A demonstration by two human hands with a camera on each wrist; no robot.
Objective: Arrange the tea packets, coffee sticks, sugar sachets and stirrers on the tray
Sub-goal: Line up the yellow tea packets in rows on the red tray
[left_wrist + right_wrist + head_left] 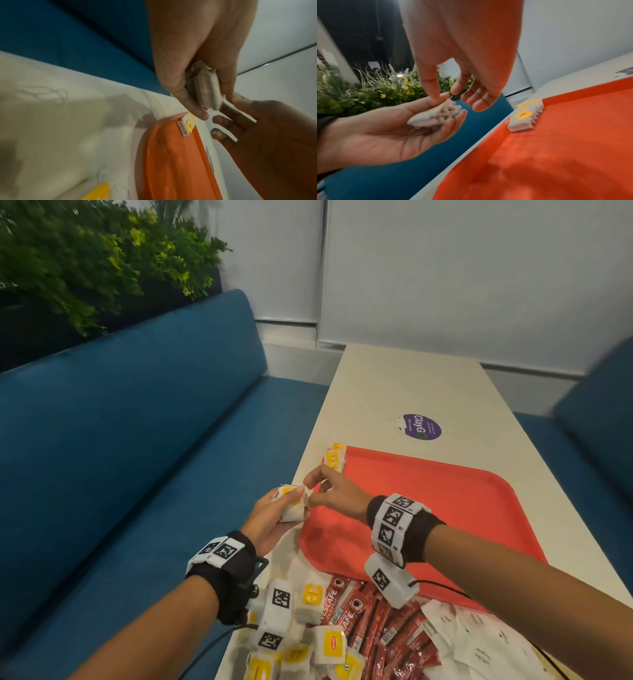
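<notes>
My left hand (274, 513) is palm up over the table's left edge, gripping a small stack of tea packets (291, 503) (436, 116) between thumb and fingers. My right hand (317, 491) (450, 93) hovers over that stack, its thumb touching the top and its other fingers loosely spread. It holds nothing that I can see. A short row of yellow-tagged tea packets (335, 458) (524, 116) lies in the far left corner of the red tray (445, 508). Loose tea packets (308, 642), red coffee sticks (376, 621) and white sugar sachets (472, 635) are heaped on the table's near end. No stirrers are in view.
The tray lies on a long white table (411, 385) with a purple sticker (420, 426) beyond it. Blue sofa benches (137, 440) run along both sides, with plants (85, 261) behind the left one. Cables trail from both wrist units.
</notes>
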